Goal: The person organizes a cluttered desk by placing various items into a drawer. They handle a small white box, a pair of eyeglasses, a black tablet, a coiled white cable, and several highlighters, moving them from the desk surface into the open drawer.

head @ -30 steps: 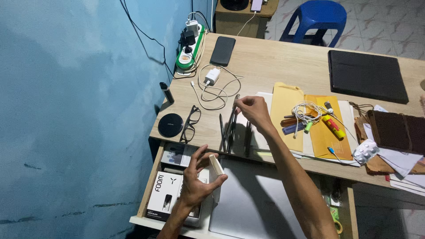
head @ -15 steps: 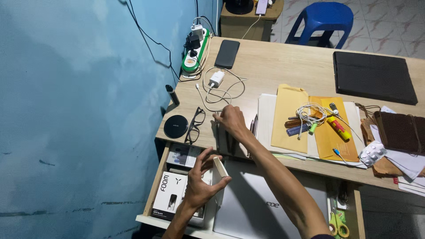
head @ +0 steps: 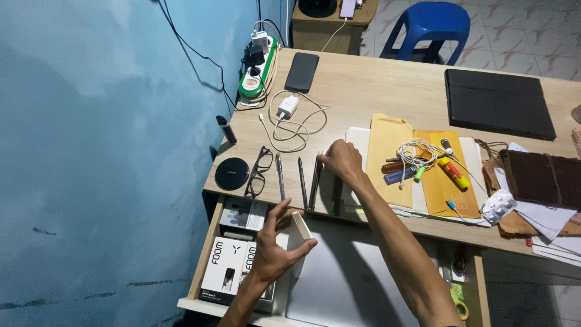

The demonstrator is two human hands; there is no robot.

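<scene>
Two hands work at the bench (head: 375,85); the left hand (head: 275,248), over the open drawer (head: 203,260), has its grip clasped on a small white box (head: 298,230); the right hand (head: 343,160) pinches the top of a dark pen (head: 315,181) beside two more pens (head: 290,177) and black glasses (head: 258,171).

You've got a small pale box (head: 298,227) tilted up over the open drawer, and dark pens (head: 315,181) lined up lengthwise near the desk's front edge.
</scene>
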